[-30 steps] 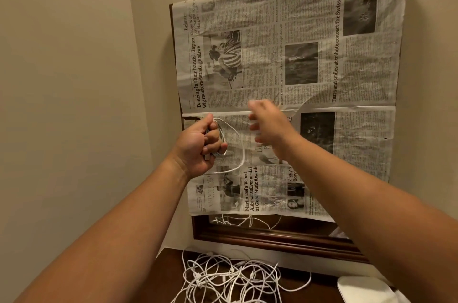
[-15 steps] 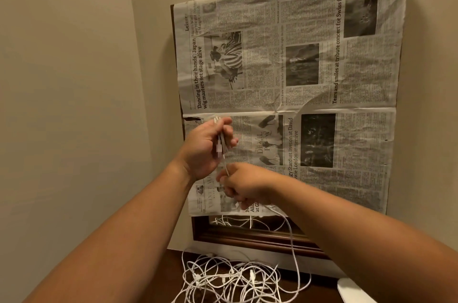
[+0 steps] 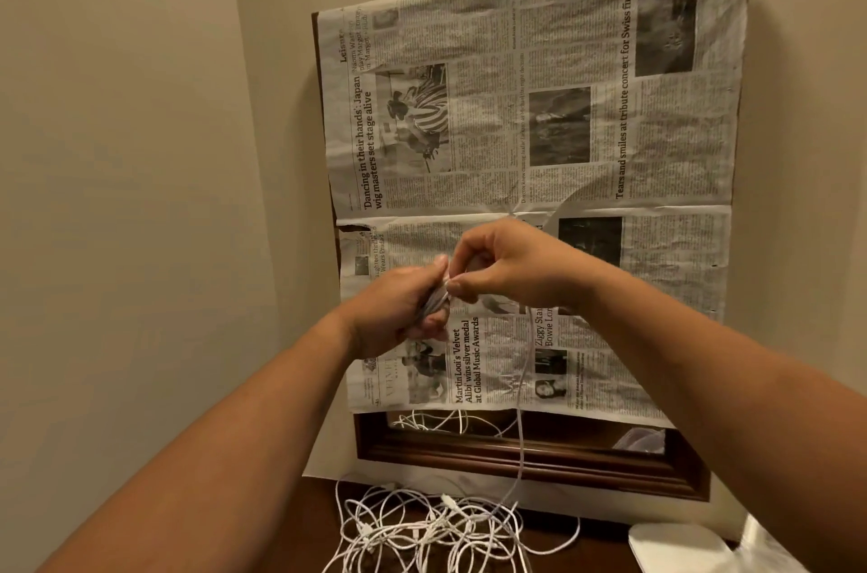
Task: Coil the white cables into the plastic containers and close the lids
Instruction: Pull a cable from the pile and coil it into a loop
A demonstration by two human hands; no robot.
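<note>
Left hand [image 3: 399, 305] grips coiled white cable [image 3: 524, 389] — thin, dangling — right hand [image 3: 506, 267] pinching.

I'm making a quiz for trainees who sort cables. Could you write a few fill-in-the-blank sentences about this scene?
1. The left hand holds a bundle of ____ cable.
2. From the right hand a strand hangs down to the tangle on the ____.
3. The wooden frame on the wall is mostly covered with ____.
Missing words: white; table; newspaper.
</note>
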